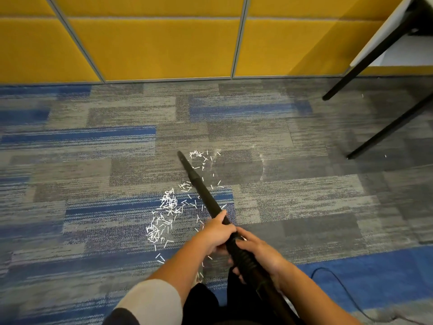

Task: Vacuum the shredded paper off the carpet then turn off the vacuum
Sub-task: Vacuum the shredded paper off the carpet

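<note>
Room ahead of the fingers is being bounded by the yellow wall panels (pixel 159 48), well apart, with open carpet (pixel 93 172) stretching between and out to the left. Ahead-right of the fingers the span is being narrowed by two black table legs (pixel 384 132), well apart from the wand. A black cable (pixel 339 285) is being trailed over the carpet right of and behind the right hand. The black vacuum wand (pixel 201 188) is being gripped by both hands: left hand (pixel 216 233) in front, fingers wrapped round the smooth tube; right hand (pixel 260 254) just behind it, fingers curled round the ribbed hose section (pixel 243 256). The nozzle tip (pixel 180 154) is being held low at the carpet well ahead of the fingers; contact cannot be told. The shredded paper (pixel 166 212) is being seen mostly just left of and ahead of the left fingers, with strays beside the wand and near the tip.
</note>
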Demonstrator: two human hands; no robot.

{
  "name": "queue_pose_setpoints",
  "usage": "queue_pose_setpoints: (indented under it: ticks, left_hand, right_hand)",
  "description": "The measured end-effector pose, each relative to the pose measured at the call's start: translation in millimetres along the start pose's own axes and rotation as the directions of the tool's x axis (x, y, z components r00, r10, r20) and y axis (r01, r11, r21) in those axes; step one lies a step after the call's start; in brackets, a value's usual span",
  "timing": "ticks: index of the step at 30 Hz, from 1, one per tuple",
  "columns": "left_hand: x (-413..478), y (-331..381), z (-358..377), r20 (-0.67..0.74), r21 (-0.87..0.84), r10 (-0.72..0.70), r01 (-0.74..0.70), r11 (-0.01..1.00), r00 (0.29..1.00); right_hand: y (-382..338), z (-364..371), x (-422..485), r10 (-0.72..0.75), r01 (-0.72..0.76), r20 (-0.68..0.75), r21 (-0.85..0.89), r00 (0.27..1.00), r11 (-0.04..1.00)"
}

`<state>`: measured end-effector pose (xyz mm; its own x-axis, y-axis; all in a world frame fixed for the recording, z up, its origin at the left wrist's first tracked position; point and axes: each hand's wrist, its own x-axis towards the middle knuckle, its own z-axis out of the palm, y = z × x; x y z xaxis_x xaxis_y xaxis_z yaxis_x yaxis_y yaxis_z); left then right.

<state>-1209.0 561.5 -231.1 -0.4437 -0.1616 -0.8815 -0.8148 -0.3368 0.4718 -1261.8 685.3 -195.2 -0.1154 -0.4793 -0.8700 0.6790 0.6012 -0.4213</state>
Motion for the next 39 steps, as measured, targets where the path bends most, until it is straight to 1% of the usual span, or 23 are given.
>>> queue_pose_setpoints:
  ticks: [2, 5, 7, 11, 15, 18, 22, 27, 32, 34, 39]
  left_hand:
    - [0, 4, 12, 0.045, -0.031, -0.029, 0.031, 0.999, 0.999]
    - [6, 12, 26, -0.007, -0.002, -0.009, 0.009, 1.000, 1.000]
    - [6, 16, 29, 0.001, -0.005, -0.007, 0.007, 1.000, 1.000]
    - [2, 21, 33, 0.009, -0.001, -0.018, 0.018, 1.000, 1.000]
    - [-10, 28, 39, 0.093, 0.011, -0.071, 0.070, 0.997, 0.993]
    - [-20, 41, 37, 0.095, -0.044, -0.028, 0.032, 0.998, 0.995]
    - [-16, 51, 19, 0.017, -0.145, -0.007, 0.010, 0.989, 1.000]
    - [-21, 55, 17, 0.010, -0.119, -0.017, 0.019, 0.993, 1.000]
    - [-15, 58, 24, -0.014, -0.144, -0.005, 0.003, 0.990, 1.000]
    - [-15, 61, 29, -0.009, -0.109, 0.000, -0.001, 0.994, 1.000]
    - [-7, 66, 52, 0.056, -0.058, -0.001, 0.005, 0.998, 0.998]
  right_hand:
    - [-3, -8, 0, -0.004, 0.006, -0.043, 0.028, 0.999, 1.000]
    - [-9, -15, -3, 0.020, -0.012, -0.075, 0.106, 0.997, 0.994]
    - [-13, -17, -7, 0.026, -0.015, -0.081, 0.132, 0.996, 0.991]
    - [-15, -20, -12, 0.038, -0.026, -0.100, 0.115, 0.994, 0.993]
    - [-21, -18, -21, 0.009, -0.005, -0.103, 0.044, 0.995, 0.999]
    - [-36, -12, -23, -0.007, 0.010, -0.067, 0.045, 0.998, 0.999]
    - [-55, 4, -22, -0.012, 0.017, -0.026, 0.161, 1.000, 0.987]
    - [-55, 9, -21, 0.005, 0.003, -0.024, 0.324, 1.000, 0.946]
    - [-56, 3, -20, 0.012, -0.001, -0.031, 0.336, 0.999, 0.942]
    - [-55, -2, -21, 0.007, 0.008, -0.042, 0.337, 0.999, 0.941]
    - [-48, -23, -29, -0.012, 0.036, -0.066, 0.379, 0.998, 0.925]
